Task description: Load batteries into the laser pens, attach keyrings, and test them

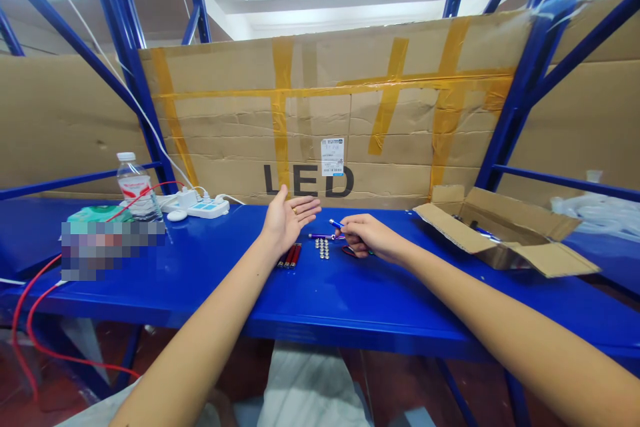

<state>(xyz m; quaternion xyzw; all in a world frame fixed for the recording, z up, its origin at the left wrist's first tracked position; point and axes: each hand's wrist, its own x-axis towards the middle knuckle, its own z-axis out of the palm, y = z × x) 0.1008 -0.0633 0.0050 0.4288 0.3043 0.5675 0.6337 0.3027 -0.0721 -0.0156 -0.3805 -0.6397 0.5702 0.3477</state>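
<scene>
My left hand is held palm up with its fingers stretched out and nothing in it. Just below it, several red pen-shaped tubes lie side by side on the blue table. Pinched in my right hand is a blue pen-shaped tube, its end pointing left. Another blue-purple tube lies beneath it, partly hidden by the fingers. Small silver discs, like button cells, sit in rows between the hands. A thin dark loop shows under my right hand.
An open cardboard box at the right holds several small items. On the left stand a water bottle, a white power strip and red cables. A taped cardboard sheet marked LED closes off the back, between blue posts.
</scene>
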